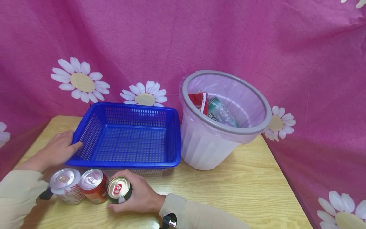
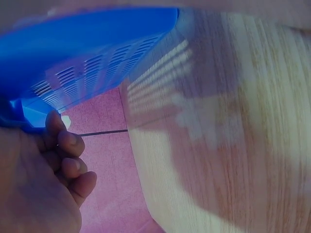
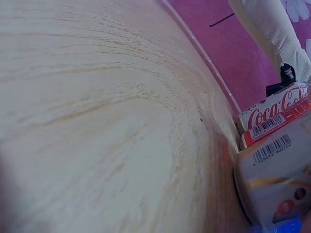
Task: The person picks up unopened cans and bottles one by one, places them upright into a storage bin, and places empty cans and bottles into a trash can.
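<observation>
My left hand (image 1: pixel 59 148) grips the left rim of a blue plastic basket (image 1: pixel 123 164), thumb over the edge. In the left wrist view its curled fingers (image 2: pixel 73 143) show beside the blue wall. Nothing lies inside the basket. In front of it my right hand (image 1: pixel 141 194) holds a drink can (image 1: pixel 119 188) with a gold top and red tab, upright at the table. Left of that can stand a red-orange can (image 1: pixel 93 186) and a white Coca-Cola can (image 1: pixel 67 186). The right wrist view shows the held can (image 3: pixel 277 170) and the other two in a row.
To the right of the basket stands a white waste bin (image 1: pixel 206 146) with a grey rim and clear liner. A red packet (image 1: pixel 198 101) and a crumpled green-and-white wrapper (image 1: pixel 220 111) lie in it. The wooden table (image 1: pixel 251 190) meets a pink flowered cloth (image 1: pixel 171 38) behind.
</observation>
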Demonstrator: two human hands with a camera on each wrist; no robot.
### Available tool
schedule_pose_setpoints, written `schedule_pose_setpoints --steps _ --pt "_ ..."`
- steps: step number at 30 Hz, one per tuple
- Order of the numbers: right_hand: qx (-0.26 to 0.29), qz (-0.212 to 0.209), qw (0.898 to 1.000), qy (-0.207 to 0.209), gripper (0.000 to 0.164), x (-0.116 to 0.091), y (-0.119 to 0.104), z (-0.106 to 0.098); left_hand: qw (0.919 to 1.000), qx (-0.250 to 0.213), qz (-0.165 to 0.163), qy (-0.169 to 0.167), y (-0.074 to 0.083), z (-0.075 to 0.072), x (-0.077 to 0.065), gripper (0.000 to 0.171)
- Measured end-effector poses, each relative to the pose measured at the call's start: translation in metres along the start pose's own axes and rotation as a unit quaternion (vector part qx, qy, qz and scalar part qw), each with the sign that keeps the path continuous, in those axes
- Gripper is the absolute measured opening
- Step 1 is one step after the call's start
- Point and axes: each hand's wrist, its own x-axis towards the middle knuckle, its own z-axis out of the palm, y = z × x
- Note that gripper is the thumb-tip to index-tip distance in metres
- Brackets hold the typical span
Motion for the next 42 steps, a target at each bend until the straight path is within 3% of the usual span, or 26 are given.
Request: schedule_pose_setpoints --steps 20,27,42 --pt "0.045 0.021 0.998 0.038 0.071 -0.009 -0.017 -0.022 1.0000 0.003 0.001 -0.004 0.002 -0.002 0.001 0.046" --pt "0.027 -0.027 0.998 0.052 0.070 -0.008 -0.025 -0.037 1.0000 0.002 0.000 -0.007 0.002 -0.003 0.001 0.046" --pt "0.043 -0.081 0.990 0.106 0.071 -0.002 -0.044 -0.067 0.9999 -0.005 0.002 -0.010 0.001 -0.002 0.001 0.049"
